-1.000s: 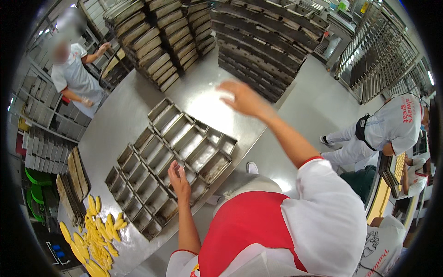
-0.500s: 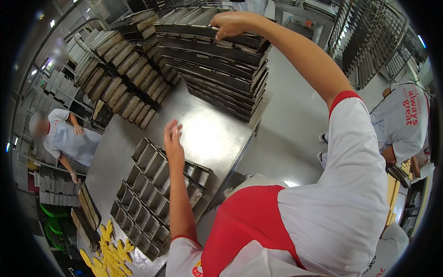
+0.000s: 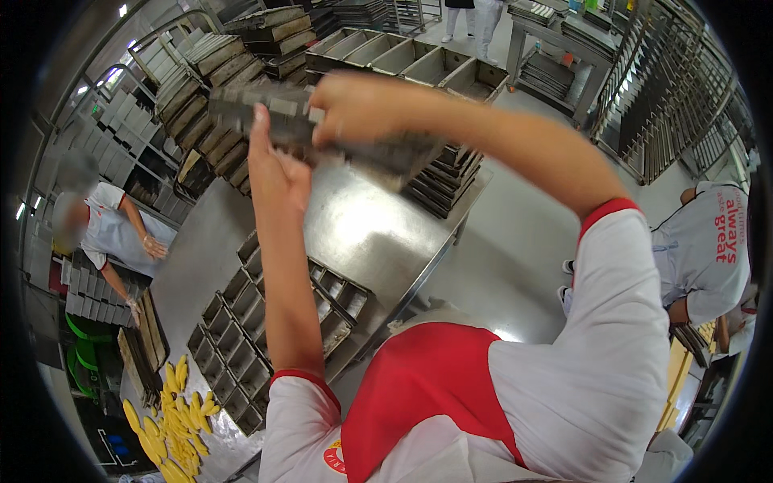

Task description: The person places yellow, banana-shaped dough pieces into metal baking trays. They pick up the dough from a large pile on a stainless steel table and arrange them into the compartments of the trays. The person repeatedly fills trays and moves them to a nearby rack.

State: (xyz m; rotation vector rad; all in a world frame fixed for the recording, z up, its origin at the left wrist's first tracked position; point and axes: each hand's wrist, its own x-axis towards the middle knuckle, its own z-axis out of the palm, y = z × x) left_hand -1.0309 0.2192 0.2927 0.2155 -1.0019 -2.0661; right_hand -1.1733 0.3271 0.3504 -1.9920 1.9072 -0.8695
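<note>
I see the right hand (image 3: 354, 109) grasping the blurred metal pan (image 3: 288, 129) above the bench (image 3: 378, 211), toward its far edge, the left hand (image 3: 278, 175) loosely open, its support unclear, so one-sided holding could tip the pan into the stack (image 3: 447, 189).

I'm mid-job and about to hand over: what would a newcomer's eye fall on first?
First, the blurred, dark metal baking-pan set at upper centre, in the grip of the right bare hand, the left bare hand close by. Then the bright yellow elongated pieces on the shiny steel table, lower left.
</note>
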